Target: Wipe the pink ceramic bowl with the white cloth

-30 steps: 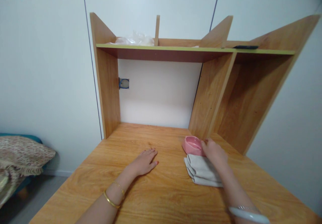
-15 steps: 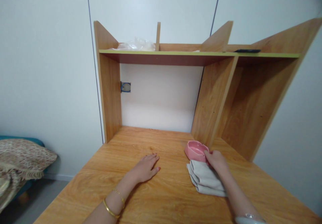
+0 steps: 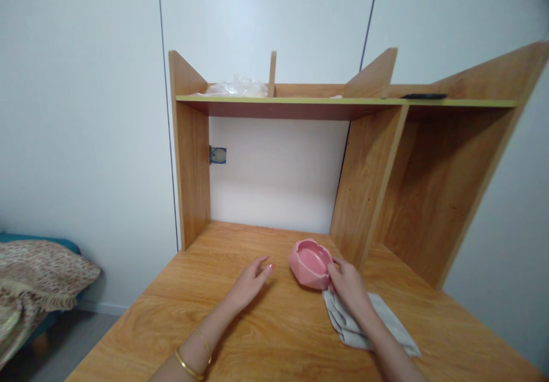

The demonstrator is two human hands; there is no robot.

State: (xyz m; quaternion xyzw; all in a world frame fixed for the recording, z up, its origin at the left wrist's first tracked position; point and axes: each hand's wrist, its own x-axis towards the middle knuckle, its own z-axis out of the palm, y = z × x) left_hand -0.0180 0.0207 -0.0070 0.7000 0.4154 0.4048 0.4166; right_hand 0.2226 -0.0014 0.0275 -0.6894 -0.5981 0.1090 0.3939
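The right hand [image 3: 348,287] pinches the pink bowl [image 3: 315,262] above the desk [image 3: 274,319], right of centre! The left hand [image 3: 250,285] holds nothing, fingers loosely parted.

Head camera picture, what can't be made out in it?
Head view:
- Pink bowl, underside: hidden by its own sides.
- Gray cloth, middle: covered by the right forearm.
- Dark flat thing on the shelf: too small to identify.
- Patterned fabric: cut off by the left edge.

A hand could pass between the left hand [image 3: 247,286] and the pink bowl [image 3: 309,265]; the right hand [image 3: 348,285] and grey cloth [image 3: 348,330] obstruct the bowl's right side.
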